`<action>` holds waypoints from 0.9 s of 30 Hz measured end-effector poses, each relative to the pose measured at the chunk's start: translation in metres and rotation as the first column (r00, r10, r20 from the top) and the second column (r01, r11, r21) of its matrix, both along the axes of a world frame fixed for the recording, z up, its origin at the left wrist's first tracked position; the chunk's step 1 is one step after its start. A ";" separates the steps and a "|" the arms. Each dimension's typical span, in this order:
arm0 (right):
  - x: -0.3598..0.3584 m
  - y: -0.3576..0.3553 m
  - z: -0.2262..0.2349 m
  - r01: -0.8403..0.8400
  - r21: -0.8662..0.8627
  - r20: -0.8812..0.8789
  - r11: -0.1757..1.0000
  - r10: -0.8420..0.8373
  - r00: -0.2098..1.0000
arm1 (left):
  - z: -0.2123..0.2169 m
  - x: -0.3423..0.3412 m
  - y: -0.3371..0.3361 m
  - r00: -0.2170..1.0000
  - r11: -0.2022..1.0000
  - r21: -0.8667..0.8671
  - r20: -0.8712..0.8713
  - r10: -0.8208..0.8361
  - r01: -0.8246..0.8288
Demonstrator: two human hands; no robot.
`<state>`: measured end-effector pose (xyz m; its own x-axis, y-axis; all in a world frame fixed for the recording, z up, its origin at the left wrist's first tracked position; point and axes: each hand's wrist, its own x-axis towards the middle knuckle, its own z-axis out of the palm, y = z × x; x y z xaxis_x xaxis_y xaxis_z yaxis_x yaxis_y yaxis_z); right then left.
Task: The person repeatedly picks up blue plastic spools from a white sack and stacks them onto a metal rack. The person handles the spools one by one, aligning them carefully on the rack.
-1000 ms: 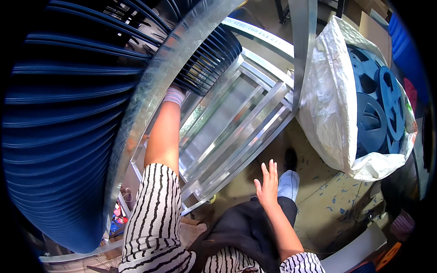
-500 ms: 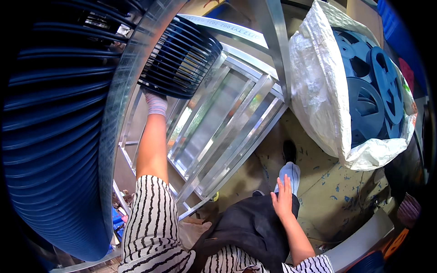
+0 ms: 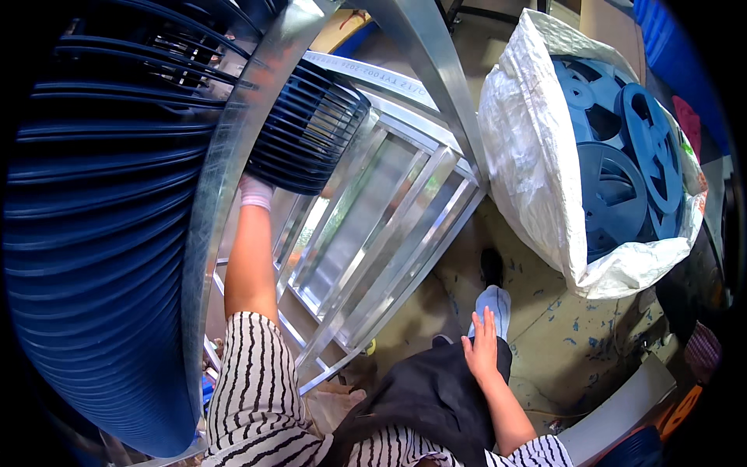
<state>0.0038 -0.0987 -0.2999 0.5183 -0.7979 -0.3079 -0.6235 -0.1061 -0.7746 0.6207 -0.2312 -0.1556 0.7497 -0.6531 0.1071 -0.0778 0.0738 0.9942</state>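
My left hand (image 3: 255, 193), in a pale pink knit glove, is at the near end of a short stack of dark blue plastic discs (image 3: 311, 128). The stack covers its fingers, and it appears to grip the stack from beneath. This stack lies tilted above a bare metal frame (image 3: 389, 210), beside a curved metal rail (image 3: 233, 163). Left of the rail runs a long row of similar dark blue discs (image 3: 101, 311), closely packed. My bare right hand (image 3: 482, 352) hangs over my dark-clad lap, fingers stretched out and holding nothing.
A white woven sack (image 3: 529, 156) on the right holds several blue plastic reels (image 3: 611, 191). A metal upright (image 3: 436, 70) stands between sack and frame. My shoe (image 3: 491, 268) rests on the paint-flecked floor (image 3: 545, 327). A pale curved panel (image 3: 622, 412) lies at lower right.
The short stack and my left hand have come slightly nearer to me. The whole view has shifted a little. My right hand stays in much the same place.
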 end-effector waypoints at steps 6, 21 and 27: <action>0.002 -0.004 -0.004 -0.065 -0.004 -0.032 0.998 0.065 0.997 | -0.007 0.037 0.000 0.929 0.997 0.056 -0.362 0.074 -0.057; -0.005 -0.015 0.004 -0.010 0.018 -0.057 1.000 0.011 0.998 | 0.028 -0.061 0.004 0.744 0.984 -0.160 -0.666 -0.052 -0.075; 0.001 -0.023 0.027 0.100 -0.069 0.006 0.993 -0.100 0.995 | 0.044 -0.085 0.027 0.825 0.978 -0.058 -0.549 0.137 -0.202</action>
